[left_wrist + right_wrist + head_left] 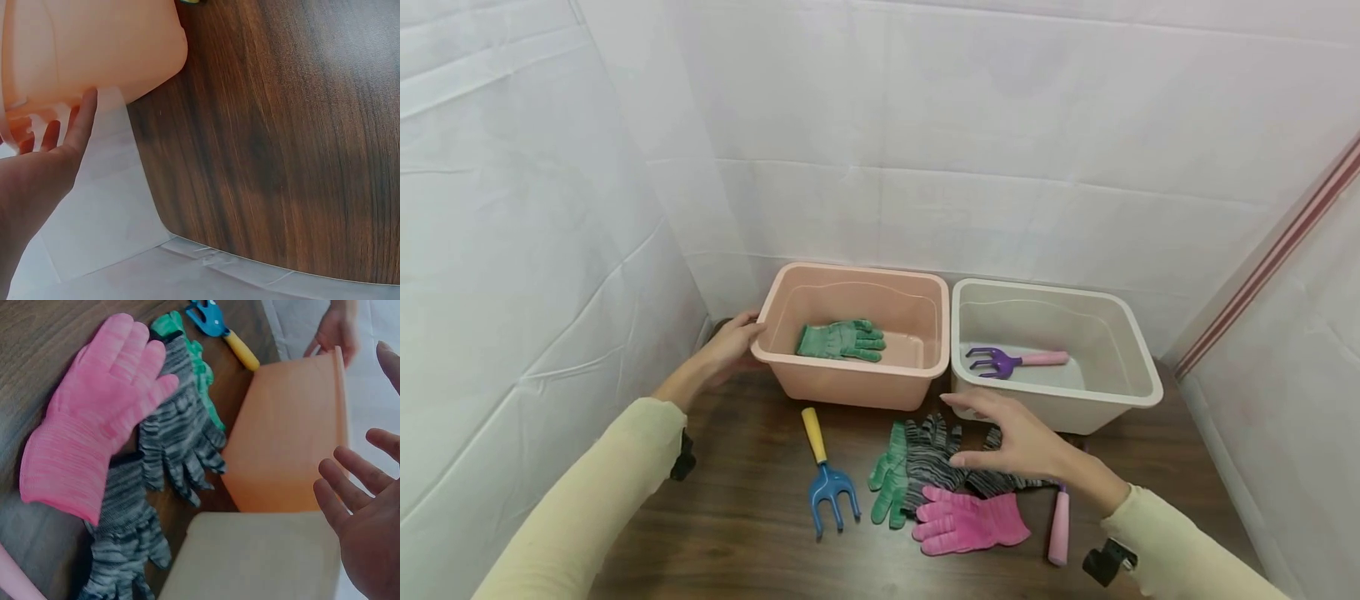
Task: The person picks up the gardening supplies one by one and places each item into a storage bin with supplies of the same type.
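Note:
My left hand is at the left end of the peach plastic bin, its loosely extended fingers touching the outer wall below the rim. Inside that bin lies a green glove. Over the tabletop, in front of the off-white bin, hovers my right hand, fingers spread and nothing held. Below it are a pink glove, two black-and-grey striped gloves and another green glove, partly overlapping.
A blue hand fork with a yellow handle lies left of the gloves. A purple hand fork with a pink handle is inside the off-white bin. Another pink handle lies right of the gloves, partly hidden. White sheeting surrounds the wooden table.

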Demonstrator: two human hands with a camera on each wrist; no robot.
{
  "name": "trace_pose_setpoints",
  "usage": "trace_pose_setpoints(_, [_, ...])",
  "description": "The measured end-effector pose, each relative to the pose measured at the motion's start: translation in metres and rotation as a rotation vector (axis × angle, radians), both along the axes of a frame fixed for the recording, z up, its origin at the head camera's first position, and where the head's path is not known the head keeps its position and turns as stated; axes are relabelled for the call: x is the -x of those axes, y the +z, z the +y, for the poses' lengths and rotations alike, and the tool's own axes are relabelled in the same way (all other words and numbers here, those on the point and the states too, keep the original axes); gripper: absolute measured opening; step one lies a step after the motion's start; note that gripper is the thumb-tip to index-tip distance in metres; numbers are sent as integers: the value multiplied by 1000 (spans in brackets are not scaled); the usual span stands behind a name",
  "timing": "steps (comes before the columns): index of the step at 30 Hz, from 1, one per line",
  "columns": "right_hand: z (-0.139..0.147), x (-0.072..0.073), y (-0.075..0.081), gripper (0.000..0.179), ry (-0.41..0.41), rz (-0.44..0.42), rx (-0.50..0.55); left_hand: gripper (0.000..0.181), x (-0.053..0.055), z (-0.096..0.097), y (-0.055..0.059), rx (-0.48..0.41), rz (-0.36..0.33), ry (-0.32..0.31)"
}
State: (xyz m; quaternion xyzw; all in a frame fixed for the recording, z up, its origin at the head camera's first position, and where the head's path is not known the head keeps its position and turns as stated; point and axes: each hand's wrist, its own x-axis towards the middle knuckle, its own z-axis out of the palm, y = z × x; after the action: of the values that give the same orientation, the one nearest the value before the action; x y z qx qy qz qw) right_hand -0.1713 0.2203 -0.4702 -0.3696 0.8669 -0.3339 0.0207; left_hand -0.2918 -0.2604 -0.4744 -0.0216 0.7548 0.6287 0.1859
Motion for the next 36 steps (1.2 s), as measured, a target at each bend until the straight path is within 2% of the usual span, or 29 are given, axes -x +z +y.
trace_pose_setpoints(9, [-15, 6, -33, 80, 11, -61, 4, 61, 2, -5, -1, -100, -65, 7])
trace_pose_setpoints(13, [-15, 6, -47, 79, 4, -93, -4, 61, 2, -7, -1, -109, -81, 12])
trace_pose_setpoints(19, [-8, 0, -68, 72, -5, -123, -21, 61, 2, -7, -2, -125, -80, 9])
trace_pose_setpoints(24, [-3, -8, -85, 65, 21, -161, -38, 62, 2, -9, -2, -131, -79, -2])
trace_pose_setpoints(36, [4, -20, -109, 41, 74, -166, -56, 61, 4, -10, -2, -206, -118, -2])
